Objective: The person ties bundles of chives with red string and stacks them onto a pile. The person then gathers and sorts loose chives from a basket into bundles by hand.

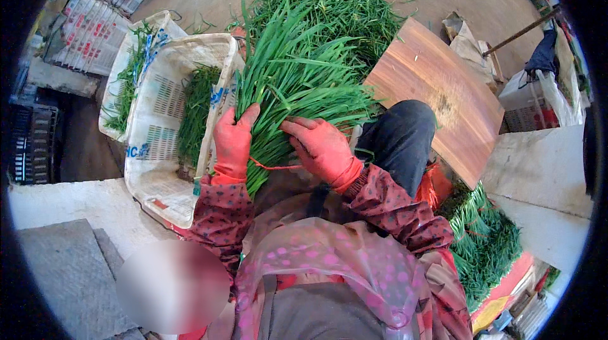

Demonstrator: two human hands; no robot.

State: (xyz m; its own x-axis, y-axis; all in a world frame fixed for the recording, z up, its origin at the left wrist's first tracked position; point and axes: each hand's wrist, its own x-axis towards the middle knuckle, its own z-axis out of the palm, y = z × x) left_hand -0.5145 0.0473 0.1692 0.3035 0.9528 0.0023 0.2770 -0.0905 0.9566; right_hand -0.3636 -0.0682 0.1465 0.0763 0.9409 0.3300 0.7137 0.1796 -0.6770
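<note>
A large bunch of long, flat-leaved greens that look like garlic chives (297, 74) lies in front of me, its leaves fanning away and to the right. My left hand (233, 143), in a red-orange glove with bare fingertips, is closed around the left side of the bunch, thumb on top. On the near right side, my right hand (322, 150), gloved alike, has its fingers bent onto the leaves and pinches some of them; its fingertips are partly hidden. A thin red tie (277, 166) runs between the two hands, below the bunch.
Left of my hands stands a white plastic crate (142, 169) holding some greens, with another white crate (114, 112) behind it. Ahead, a heap of loose greens (335, 7) covers the floor. A wooden board (443, 93) leans on the right, near tied bundles of greens (484, 251).
</note>
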